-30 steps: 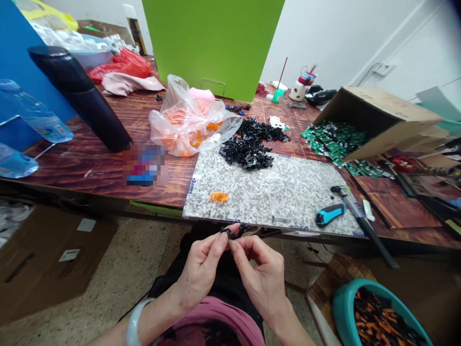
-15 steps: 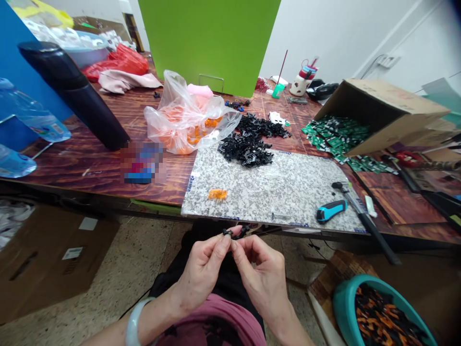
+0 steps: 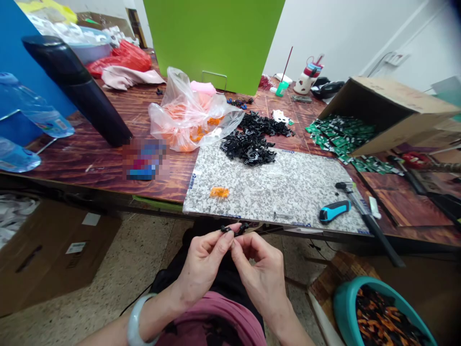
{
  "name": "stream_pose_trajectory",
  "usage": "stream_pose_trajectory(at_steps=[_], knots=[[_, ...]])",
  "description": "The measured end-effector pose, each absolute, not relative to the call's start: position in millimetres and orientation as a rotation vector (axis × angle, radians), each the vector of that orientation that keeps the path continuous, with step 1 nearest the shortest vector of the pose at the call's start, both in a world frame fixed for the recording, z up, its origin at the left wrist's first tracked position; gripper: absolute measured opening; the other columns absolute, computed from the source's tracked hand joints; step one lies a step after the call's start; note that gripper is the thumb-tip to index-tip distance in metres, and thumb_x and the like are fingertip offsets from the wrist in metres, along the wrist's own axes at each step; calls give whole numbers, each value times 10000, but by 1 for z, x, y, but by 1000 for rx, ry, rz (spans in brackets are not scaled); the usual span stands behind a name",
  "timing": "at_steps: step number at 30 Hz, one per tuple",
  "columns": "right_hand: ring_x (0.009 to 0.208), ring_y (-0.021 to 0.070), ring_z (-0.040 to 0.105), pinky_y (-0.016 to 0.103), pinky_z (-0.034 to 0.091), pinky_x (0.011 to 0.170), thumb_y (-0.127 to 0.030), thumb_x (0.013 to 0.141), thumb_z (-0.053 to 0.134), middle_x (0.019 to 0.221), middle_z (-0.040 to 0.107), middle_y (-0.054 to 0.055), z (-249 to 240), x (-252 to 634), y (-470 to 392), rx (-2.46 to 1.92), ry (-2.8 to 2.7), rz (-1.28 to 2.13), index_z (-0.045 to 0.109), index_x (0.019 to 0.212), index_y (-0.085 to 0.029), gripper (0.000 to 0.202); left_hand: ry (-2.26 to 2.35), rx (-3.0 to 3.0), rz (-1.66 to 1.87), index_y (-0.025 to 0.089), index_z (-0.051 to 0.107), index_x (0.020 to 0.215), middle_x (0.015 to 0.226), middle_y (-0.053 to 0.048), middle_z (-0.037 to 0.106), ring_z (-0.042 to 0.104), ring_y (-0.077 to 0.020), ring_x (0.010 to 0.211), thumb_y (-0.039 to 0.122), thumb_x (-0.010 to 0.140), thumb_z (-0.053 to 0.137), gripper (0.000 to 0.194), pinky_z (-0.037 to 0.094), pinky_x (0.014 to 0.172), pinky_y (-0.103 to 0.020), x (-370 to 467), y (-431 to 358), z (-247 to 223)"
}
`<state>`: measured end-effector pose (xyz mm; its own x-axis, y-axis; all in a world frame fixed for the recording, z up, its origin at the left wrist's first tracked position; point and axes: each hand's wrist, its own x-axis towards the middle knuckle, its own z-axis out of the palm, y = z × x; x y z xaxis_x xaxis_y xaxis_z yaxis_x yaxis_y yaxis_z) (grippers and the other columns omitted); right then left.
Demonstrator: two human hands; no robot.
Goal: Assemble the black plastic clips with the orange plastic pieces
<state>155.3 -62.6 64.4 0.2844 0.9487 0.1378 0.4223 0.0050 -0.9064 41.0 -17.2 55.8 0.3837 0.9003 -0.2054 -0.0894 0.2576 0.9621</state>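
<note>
A small black plastic part [image 3: 242,229] is pinched between my two hands, just off the table's front edge and above my lap. My left hand [image 3: 207,257] grips one end of it between thumb and fingers. At the other end, my right hand [image 3: 258,269] has thumb and forefinger closed on it. The fingertips meet and hide the middle of the part. Beyond my hands, a small orange plastic piece [image 3: 219,192] lies on the speckled grey board [image 3: 298,185]. A pile of similar black parts [image 3: 248,146] covers the board's back edge.
A clear bag of orange pieces [image 3: 185,127] sits behind the board. On the right lie a blue-handled cutter [image 3: 334,211], a black-handled tool [image 3: 374,230] and a tipped carton [image 3: 399,103] spilling green pieces. Low right stands a teal tub [image 3: 342,307] of orange-and-black parts.
The view has shifted slightly, so the table appears a little further right. Both hands keep their pinch on the black part, with the fingers barely moved.
</note>
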Motion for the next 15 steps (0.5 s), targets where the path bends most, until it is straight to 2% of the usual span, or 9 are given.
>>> stream_pose_trajectory(at_steps=[9, 15], knots=[[476, 80, 490, 185, 409, 474, -259, 849, 543, 570, 563, -16, 62, 153, -58, -1595, -1309, 675, 578, 676, -156, 204, 949, 1137, 833, 159, 735, 1007, 940, -40, 763, 672, -229, 946, 310, 865, 568, 266, 498, 886, -284, 39, -13, 51], [527, 87, 560, 170, 457, 489, -189, 845, 533, 674, 634, 3, 64, 153, -62, -1567, -1364, 613, 608, 827, -165, 81, 1002, 1230, 857, 144, 753, 912, 875, -35, 762, 675, -213, 857, 315, 868, 553, 266, 514, 789, -257, 39, -12, 47]])
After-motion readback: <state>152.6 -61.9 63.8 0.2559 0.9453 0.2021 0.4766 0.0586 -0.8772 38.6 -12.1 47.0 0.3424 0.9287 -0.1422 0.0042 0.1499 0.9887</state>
